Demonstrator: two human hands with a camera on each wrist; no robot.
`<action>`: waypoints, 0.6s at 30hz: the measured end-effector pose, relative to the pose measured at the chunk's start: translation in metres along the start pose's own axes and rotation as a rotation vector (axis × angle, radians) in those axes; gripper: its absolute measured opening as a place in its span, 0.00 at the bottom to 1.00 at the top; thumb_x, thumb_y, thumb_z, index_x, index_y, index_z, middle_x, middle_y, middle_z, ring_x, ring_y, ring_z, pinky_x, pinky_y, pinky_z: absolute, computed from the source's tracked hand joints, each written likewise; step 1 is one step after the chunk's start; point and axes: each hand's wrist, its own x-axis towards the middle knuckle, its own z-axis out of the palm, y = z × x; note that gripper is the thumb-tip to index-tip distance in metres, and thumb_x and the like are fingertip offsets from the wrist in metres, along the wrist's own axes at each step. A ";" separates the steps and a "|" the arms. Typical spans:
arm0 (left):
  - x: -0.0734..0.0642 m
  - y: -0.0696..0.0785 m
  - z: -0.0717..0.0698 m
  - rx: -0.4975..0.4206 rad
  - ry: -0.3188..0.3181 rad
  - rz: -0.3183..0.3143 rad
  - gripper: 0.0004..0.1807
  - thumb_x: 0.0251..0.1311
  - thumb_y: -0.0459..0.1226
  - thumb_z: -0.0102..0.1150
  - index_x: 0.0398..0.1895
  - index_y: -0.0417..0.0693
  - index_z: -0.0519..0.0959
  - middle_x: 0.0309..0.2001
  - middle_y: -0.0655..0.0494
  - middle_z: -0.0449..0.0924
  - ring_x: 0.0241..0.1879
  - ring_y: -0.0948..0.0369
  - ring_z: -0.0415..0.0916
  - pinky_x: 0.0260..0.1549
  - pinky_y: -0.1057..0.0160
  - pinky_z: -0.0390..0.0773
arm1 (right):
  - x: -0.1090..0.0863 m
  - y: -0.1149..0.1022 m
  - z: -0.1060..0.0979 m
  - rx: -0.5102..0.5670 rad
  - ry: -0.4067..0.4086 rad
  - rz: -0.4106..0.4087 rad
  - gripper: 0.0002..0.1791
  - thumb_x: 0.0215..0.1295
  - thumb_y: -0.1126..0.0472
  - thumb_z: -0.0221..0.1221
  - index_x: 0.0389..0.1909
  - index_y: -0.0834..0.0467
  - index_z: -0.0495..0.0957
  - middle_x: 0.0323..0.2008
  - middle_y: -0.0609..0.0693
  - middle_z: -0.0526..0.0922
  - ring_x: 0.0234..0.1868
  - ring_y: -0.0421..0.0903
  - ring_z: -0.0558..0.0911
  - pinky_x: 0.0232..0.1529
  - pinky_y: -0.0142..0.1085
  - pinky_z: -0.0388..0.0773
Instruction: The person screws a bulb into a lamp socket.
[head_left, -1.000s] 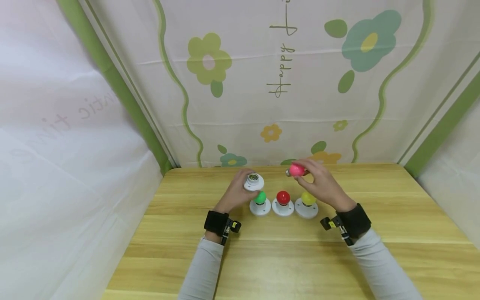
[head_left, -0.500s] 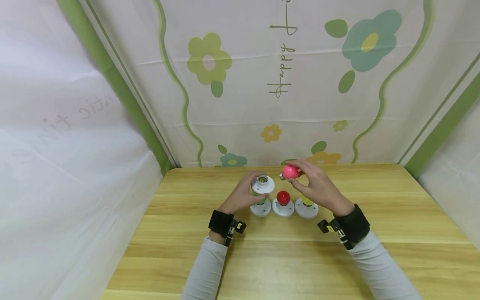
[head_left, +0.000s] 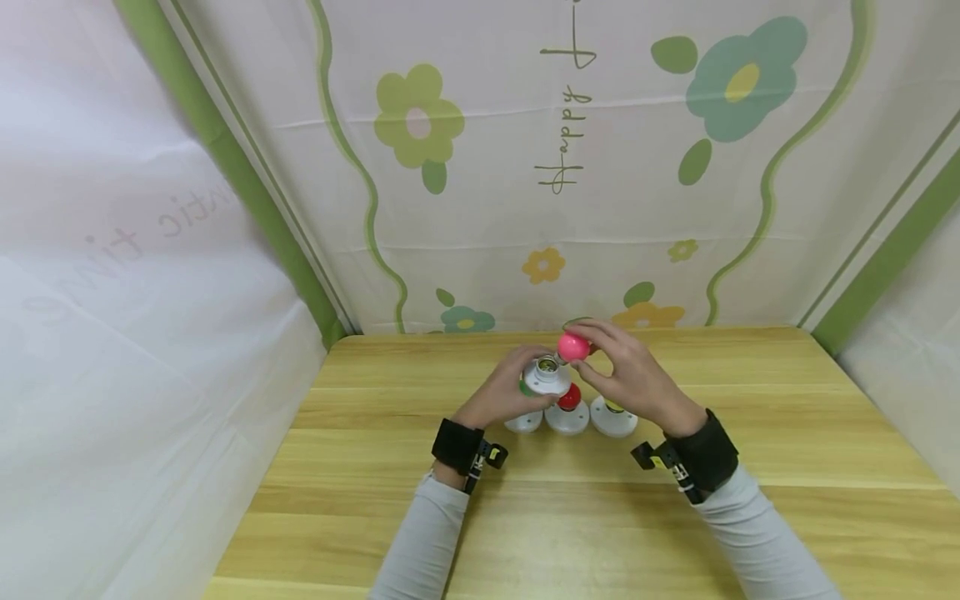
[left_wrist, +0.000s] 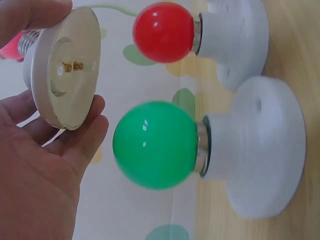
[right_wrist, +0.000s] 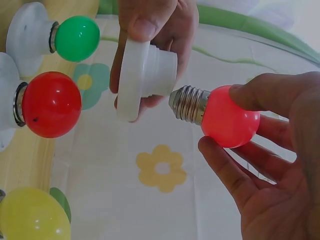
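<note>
My left hand (head_left: 504,392) grips a white round lamp holder (head_left: 547,379) by its rim, off the table, its socket opening facing up. The left wrist view shows the underside of that lamp holder (left_wrist: 75,70) with small brass contacts. My right hand (head_left: 628,372) pinches a pink light bulb (head_left: 573,347) by its globe. In the right wrist view the bulb's metal screw base (right_wrist: 189,104) points at the socket, its tip at the edge of the opening; whether they touch I cannot tell.
Below my hands, a green bulb (left_wrist: 156,145), a red bulb (right_wrist: 52,104) and a yellow bulb (right_wrist: 34,215) sit upright in white lamp holders in a row on the wooden table (head_left: 570,525). A flowered curtain (head_left: 480,208) hangs behind the table.
My left hand has carried the lamp holder to the right, over the green bulb. My right hand has brought the pink bulb left and its screw base now tilts down toward the socket.
</note>
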 end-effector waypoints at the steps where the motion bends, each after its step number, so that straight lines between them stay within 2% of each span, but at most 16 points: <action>1: 0.001 0.001 0.001 0.001 -0.003 0.001 0.36 0.63 0.41 0.75 0.74 0.54 0.73 0.72 0.53 0.73 0.69 0.56 0.73 0.68 0.51 0.77 | 0.000 -0.001 0.000 -0.003 0.003 -0.006 0.29 0.61 0.70 0.74 0.64 0.66 0.79 0.61 0.59 0.82 0.51 0.50 0.86 0.48 0.46 0.89; 9: 0.007 0.005 0.012 -0.008 -0.015 0.056 0.38 0.63 0.41 0.75 0.76 0.57 0.71 0.73 0.56 0.74 0.69 0.58 0.74 0.67 0.54 0.78 | -0.001 -0.004 0.000 -0.013 0.017 -0.020 0.31 0.61 0.69 0.74 0.66 0.66 0.78 0.62 0.60 0.83 0.51 0.50 0.85 0.48 0.44 0.87; 13: 0.010 0.006 0.014 -0.006 -0.016 0.092 0.40 0.63 0.42 0.76 0.78 0.60 0.70 0.74 0.60 0.73 0.71 0.61 0.72 0.69 0.55 0.76 | -0.001 -0.004 0.000 -0.021 0.010 -0.014 0.31 0.62 0.68 0.74 0.66 0.65 0.78 0.58 0.58 0.85 0.49 0.47 0.84 0.47 0.41 0.86; 18: 0.012 0.005 0.016 -0.004 -0.022 0.119 0.42 0.64 0.42 0.75 0.79 0.63 0.67 0.75 0.63 0.72 0.72 0.62 0.71 0.70 0.55 0.75 | -0.002 -0.002 0.002 -0.009 -0.005 -0.013 0.29 0.63 0.69 0.73 0.65 0.65 0.79 0.56 0.56 0.86 0.47 0.46 0.82 0.45 0.43 0.86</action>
